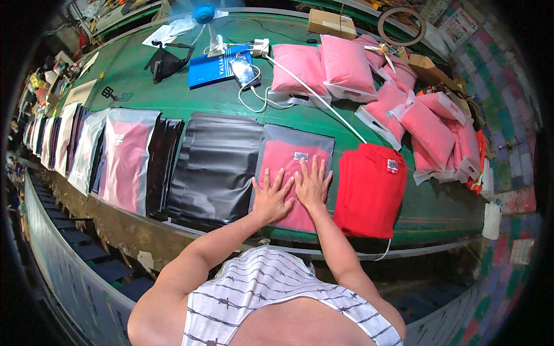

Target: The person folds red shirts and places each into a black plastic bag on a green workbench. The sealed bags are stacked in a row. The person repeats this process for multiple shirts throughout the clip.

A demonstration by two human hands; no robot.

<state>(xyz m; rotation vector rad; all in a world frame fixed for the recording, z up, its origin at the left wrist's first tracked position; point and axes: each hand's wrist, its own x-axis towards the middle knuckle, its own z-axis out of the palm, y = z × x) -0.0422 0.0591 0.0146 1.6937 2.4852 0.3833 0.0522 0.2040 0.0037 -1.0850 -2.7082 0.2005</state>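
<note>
Hands: through the head camera I saw the left hand (271,197) and the right hand (312,183) both open, palms down and fingers spread, laid flat side by side with the thumbs toward each other.
Under the palms: I made out a flat, rectangular, frosted plastic bag (324,144) with a folded garment (293,215) that showed pink through it; a small black-and-white label (300,156) sat just beyond the right index fingertip.
Table: the bag lay near the front edge of a long green work table (438,202), between two stacks.
Left stack: I had glossy black rectangular plastic sheets or bags (216,167) just beside it; I could not tell which.
Farther left: a row of flat frosted packages (130,138) ran off toward the rim of my view, pink, dark and white.
Right stack: I saw folded bright red fabric garments (369,190), a small label (392,166) at the upper corner.
Far side: plump pink-filled frosted bags (346,63) lay in a heap reaching round to the right, near a brown cardboard box (332,24).
Electrics: I spotted a small round blue fan (203,14) on a white stand, and a phone (242,68) with a white cable, partly over a flat blue box (208,72).
</note>
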